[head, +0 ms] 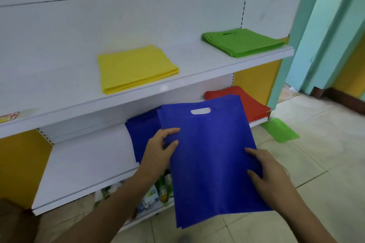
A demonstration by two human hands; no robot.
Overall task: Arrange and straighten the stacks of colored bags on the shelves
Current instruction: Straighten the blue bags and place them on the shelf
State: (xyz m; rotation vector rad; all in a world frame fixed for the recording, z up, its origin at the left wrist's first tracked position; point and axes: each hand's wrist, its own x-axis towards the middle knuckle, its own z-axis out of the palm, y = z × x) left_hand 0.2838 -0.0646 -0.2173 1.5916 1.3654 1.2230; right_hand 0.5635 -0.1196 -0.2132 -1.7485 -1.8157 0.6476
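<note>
I hold a bundle of blue bags with a cut-out handle in front of the lower shelf. My left hand pinches its left edge, thumb on top. My right hand grips its right edge, thumb and a finger over the front. More blue bags lie on the lower shelf behind the bundle. A red stack lies to their right. On the upper shelf sit a yellow stack and a green stack.
A single green bag lies on the tiled floor to the right of the shelf unit. Packaged goods sit on the bottom level under the lower shelf. A teal pillar stands on the right.
</note>
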